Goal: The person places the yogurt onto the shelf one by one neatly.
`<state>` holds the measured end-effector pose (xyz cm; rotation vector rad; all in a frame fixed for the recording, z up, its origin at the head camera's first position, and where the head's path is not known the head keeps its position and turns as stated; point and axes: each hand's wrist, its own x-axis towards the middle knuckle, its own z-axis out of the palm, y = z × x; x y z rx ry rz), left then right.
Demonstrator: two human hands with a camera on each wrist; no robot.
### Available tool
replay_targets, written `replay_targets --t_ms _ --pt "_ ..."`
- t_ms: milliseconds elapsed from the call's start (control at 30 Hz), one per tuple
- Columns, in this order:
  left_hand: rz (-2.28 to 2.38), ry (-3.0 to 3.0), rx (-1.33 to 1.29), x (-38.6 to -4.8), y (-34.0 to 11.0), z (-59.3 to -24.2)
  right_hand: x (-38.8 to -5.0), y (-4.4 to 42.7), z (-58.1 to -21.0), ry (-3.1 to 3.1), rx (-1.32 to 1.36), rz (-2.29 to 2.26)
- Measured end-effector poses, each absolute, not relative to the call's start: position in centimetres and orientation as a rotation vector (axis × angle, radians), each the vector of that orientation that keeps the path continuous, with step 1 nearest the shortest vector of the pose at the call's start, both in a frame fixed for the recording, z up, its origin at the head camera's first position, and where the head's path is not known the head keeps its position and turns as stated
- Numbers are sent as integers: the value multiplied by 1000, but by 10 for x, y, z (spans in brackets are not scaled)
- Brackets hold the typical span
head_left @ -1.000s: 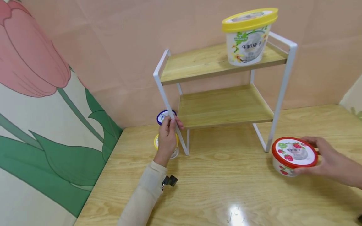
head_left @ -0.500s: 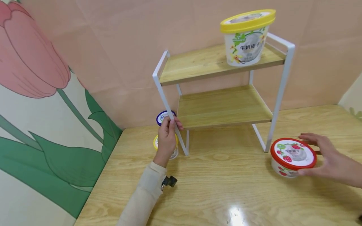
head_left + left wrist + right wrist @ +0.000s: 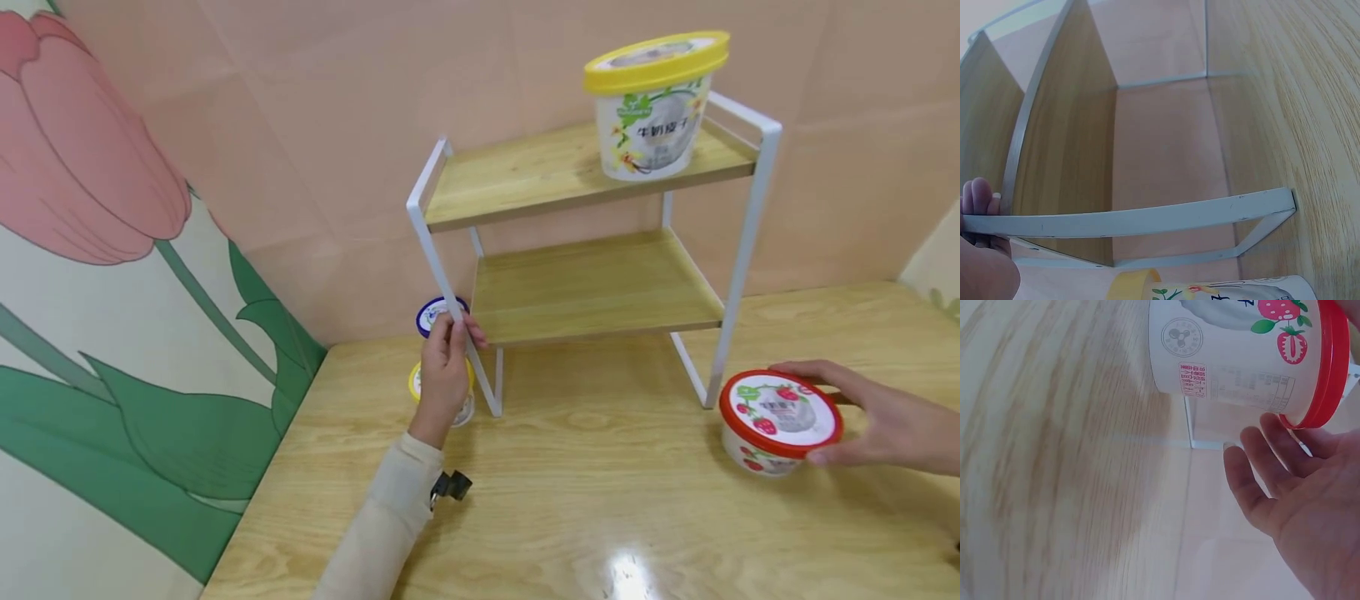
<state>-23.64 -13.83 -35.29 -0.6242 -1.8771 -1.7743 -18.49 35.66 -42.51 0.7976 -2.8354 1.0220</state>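
Observation:
My left hand [image 3: 446, 367] grips the white front-left post of a two-tier wooden shelf rack [image 3: 596, 283], at about the lower shelf's height. The left wrist view shows its fingers [image 3: 980, 195] around that metal bar. On the right, beside the rack's front-right foot, is a white tub with a red lid and strawberry print [image 3: 782, 421]. My right hand [image 3: 885, 425] holds it near the lid, thumb in front and forefinger behind. Several other fingers [image 3: 1247, 481] stand away from its wall in the right wrist view. Whether its base touches the table cannot be told.
A yellow-lidded tub [image 3: 651, 125] stands on the rack's top shelf, towards the right. Left of the rack, partly behind my left hand, are a blue-lidded tub [image 3: 431, 315] and another yellow-lidded tub [image 3: 465, 410]. The wooden table [image 3: 585, 500] meets a pink backdrop [image 3: 337, 167] behind.
My right hand's fingers lifted a little off the red lid's back edge, then closed to it again, and the thumb shifted right along the rim. The left hand keeps its place on the post.

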Motion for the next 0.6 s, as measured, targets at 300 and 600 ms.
replay_targets --t_ms 300,600 --pt "-1764 -1877 -645 -237 -138 -354 -184 354 -424 -2817 800 1019" --pt "-1774 -1868 -621 -236 -137 -355 -182 341 -425 -2764 845 1081"
